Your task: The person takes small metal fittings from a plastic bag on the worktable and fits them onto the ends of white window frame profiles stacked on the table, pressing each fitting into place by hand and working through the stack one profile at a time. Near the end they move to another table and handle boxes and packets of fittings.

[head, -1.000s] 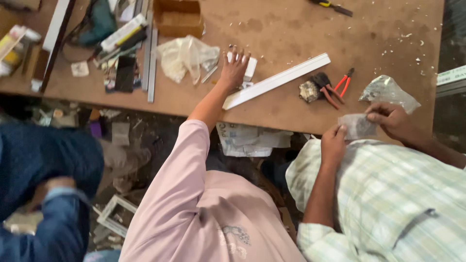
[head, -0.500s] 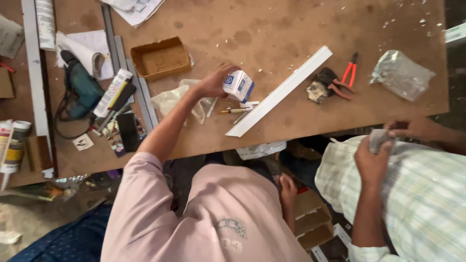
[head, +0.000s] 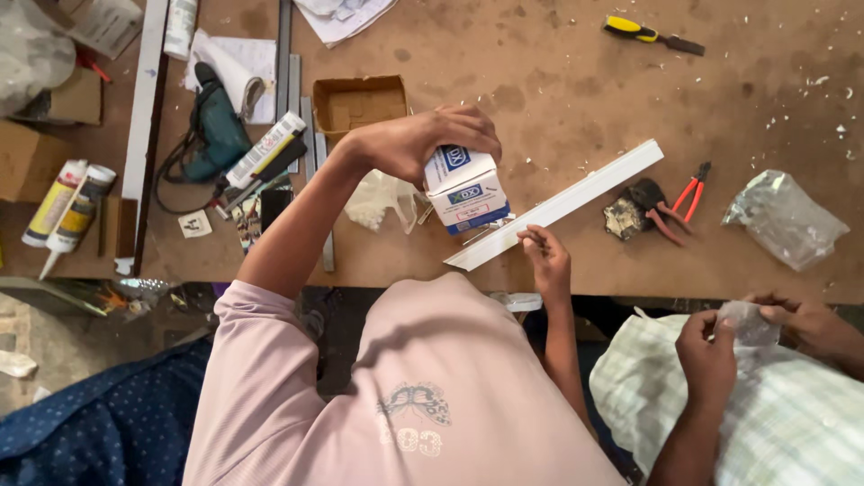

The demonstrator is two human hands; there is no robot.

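The brown board surface [head: 558, 54], dusted with white chips, fills the top of the view, and a person in a pink shirt leans over its near edge. A long white plastic strip [head: 576, 200] lies slanted across the surface, its lower end near that edge. The left hand [head: 423, 139] is curled closed over the top of a small white and blue cardboard box [head: 466, 191], holding it tilted just above the strip's lower end. The right hand [head: 545, 256] rests at the surface's edge beside the strip, fingers bent inward; whether it pinches anything cannot be told. An open brown cardboard tray [head: 358, 101] sits just left of the box, with a green power drill [head: 214, 126] farther left. Red-handled pliers [head: 686, 200] lie right of the strip, near a clear plastic bag [head: 785, 218]. Another person's hands [head: 747, 333] at lower right hold a small crumpled bag.
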